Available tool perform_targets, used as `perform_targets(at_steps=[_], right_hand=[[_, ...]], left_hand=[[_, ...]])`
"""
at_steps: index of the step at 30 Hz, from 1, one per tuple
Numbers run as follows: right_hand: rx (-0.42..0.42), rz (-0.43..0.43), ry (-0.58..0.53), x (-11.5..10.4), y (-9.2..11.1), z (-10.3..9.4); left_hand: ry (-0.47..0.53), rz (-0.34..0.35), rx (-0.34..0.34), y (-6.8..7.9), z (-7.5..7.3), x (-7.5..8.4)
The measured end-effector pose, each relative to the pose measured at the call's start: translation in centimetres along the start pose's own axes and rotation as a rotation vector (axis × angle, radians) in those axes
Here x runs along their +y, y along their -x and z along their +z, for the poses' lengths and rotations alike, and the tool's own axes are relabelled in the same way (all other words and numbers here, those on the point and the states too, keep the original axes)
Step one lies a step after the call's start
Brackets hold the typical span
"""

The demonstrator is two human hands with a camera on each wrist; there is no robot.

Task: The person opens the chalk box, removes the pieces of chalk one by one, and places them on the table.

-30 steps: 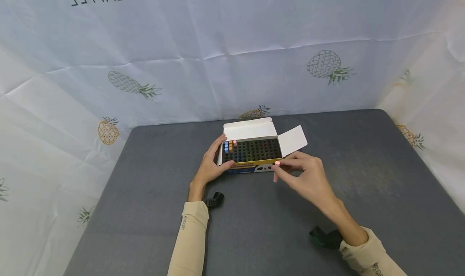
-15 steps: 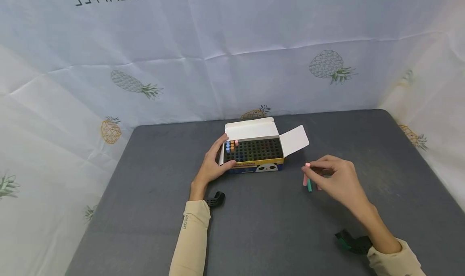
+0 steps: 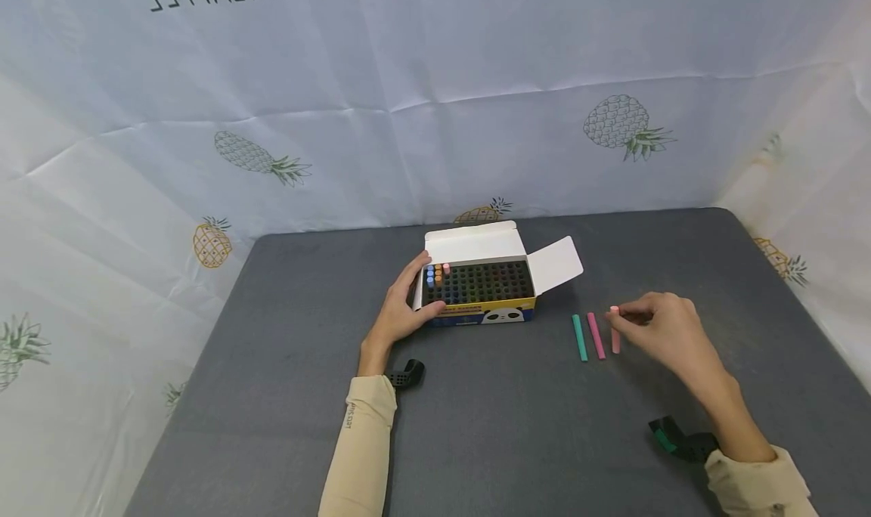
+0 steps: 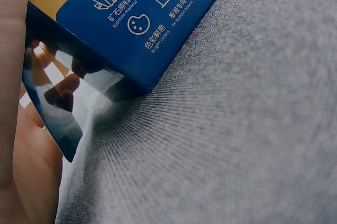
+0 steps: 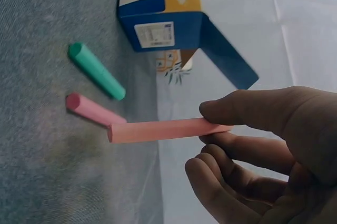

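Observation:
My left hand (image 3: pixel 398 313) grips the left end of an open chalk box (image 3: pixel 503 315), thumb at its front and fingers behind. Several blue, orange and pink chalk sticks stand in the left holes of its dark insert. The left wrist view shows the box's blue printed side (image 4: pixel 121 34). Right of the box, my right hand (image 3: pixel 670 332) pinches a light pink chalk stick (image 5: pixel 158 130) by its upper end between thumb and finger. To the left of it a green chalk stick (image 3: pixel 580 338) and a deeper pink chalk stick (image 3: pixel 596 337) lie on the table.
The box's white lid (image 3: pixel 472 243) is raised at the back and its end flap (image 3: pixel 554 264) sticks out to the right. A pineapple-print curtain (image 3: pixel 381 154) hangs behind the grey table (image 3: pixel 490 419) and along its sides.
My right hand has moved right with the light pink chalk, away from the box's front corner, uncovering the green and deeper pink sticks. The left hand stays on the box.

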State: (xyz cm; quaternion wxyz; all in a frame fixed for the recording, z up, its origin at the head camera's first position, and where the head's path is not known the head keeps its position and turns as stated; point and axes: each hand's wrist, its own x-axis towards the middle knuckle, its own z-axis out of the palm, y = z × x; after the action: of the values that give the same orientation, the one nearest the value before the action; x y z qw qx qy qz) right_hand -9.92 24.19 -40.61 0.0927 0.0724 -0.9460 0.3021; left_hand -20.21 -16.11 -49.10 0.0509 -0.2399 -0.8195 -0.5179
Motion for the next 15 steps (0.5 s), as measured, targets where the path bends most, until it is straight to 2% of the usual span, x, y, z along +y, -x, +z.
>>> perform_targets(at_steps=[7, 15], right_hand=[[-0.122, 0.106, 0.019, 0.9, -0.5, 0.4], [-0.159, 0.163, -0.011, 2.1, -1.0, 1.1]], left_hand=[[-0.034, -0.014, -0.003, -0.1, 0.1, 0.1], [-0.015, -0.015, -0.007, 0.0, -0.1, 0.2]])
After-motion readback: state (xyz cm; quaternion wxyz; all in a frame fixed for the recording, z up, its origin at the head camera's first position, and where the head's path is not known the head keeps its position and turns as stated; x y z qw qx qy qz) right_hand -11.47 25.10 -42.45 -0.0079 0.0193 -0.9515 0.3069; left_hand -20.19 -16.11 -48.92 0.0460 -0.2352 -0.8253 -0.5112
